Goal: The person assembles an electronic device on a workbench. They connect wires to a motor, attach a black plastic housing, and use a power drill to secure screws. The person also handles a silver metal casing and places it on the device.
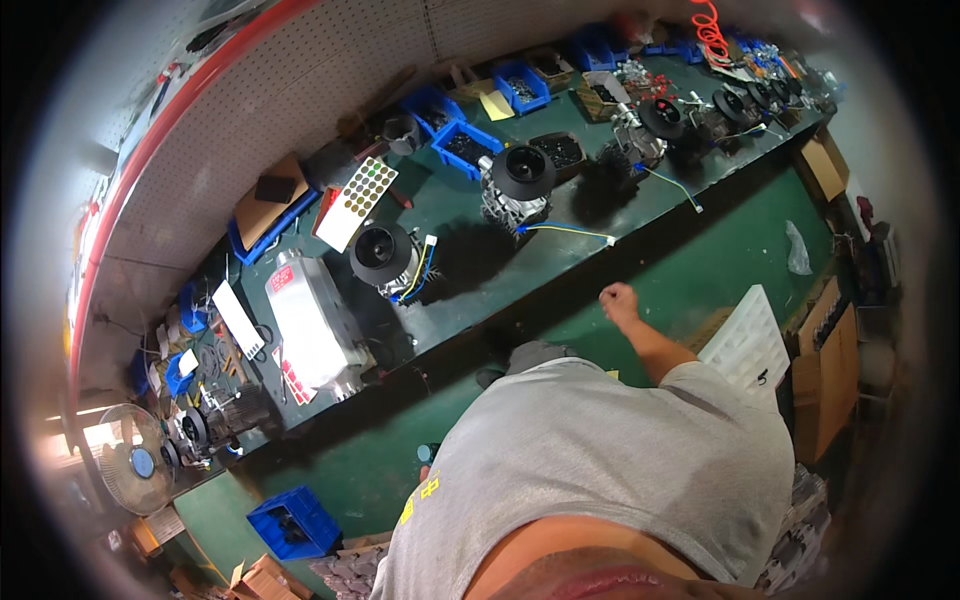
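My right hand (620,302) is beyond the front edge of the bench, over the green floor, its fingers curled into a loose fist with nothing visible in them. Only a bit of my left hand (425,473) shows beside my grey shirt. It is against a small teal, round-ended thing (428,453), and the rest of it is hidden by my body. On the bench stand metal units with black fan wheels: one at the middle (523,172), another nearer the left (381,254). Blue and yellow leads with white plugs hang from them. Neither hand touches these units.
The dark green bench (465,290) runs diagonally. It carries a silver metal housing (318,325), a sheet of round stickers (356,204) and blue parts bins (466,148). A blue crate (295,522) sits lower left near a fan (138,460); cardboard (828,370) and a white tray (752,345) stand right.
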Demonstrator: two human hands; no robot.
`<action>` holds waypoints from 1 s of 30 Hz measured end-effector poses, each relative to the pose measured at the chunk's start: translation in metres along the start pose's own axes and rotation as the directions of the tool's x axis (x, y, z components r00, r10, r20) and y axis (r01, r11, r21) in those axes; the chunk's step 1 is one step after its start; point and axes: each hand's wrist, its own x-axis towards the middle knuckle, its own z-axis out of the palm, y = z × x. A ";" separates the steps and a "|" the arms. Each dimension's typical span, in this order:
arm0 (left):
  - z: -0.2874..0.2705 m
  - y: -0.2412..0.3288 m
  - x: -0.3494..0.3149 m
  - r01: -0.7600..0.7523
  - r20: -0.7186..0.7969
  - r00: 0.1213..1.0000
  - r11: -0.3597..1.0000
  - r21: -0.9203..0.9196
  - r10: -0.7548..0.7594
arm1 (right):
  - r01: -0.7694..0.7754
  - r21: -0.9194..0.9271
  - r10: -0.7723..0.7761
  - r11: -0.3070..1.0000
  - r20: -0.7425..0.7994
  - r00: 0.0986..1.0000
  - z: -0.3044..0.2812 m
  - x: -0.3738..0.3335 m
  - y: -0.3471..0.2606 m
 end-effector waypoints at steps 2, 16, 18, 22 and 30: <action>0.008 -0.001 0.003 -0.014 0.006 1.000 1.000 0.000 0.014 | 0.075 0.034 -0.071 0.997 -0.111 0.991 -0.024 0.030 -0.024; 0.059 0.003 -0.055 0.093 -0.050 0.994 0.994 -0.059 -0.096 | 0.425 -0.329 -0.364 0.843 0.234 0.902 0.023 0.294 -0.187; 0.072 0.029 -0.040 0.039 -0.087 0.995 0.999 -0.019 -0.040 | 0.867 -0.208 -0.863 0.453 0.144 0.485 0.030 0.373 -0.144; 0.138 0.014 -0.114 0.266 -0.104 0.952 0.945 -0.188 -0.289 | 0.857 -0.195 -0.656 0.477 0.569 0.495 0.088 0.363 -0.165; 0.246 0.085 -0.135 0.398 0.016 0.905 0.835 -0.380 -0.424 | 0.819 -0.242 -0.527 0.521 0.663 0.532 0.085 0.434 -0.142</action>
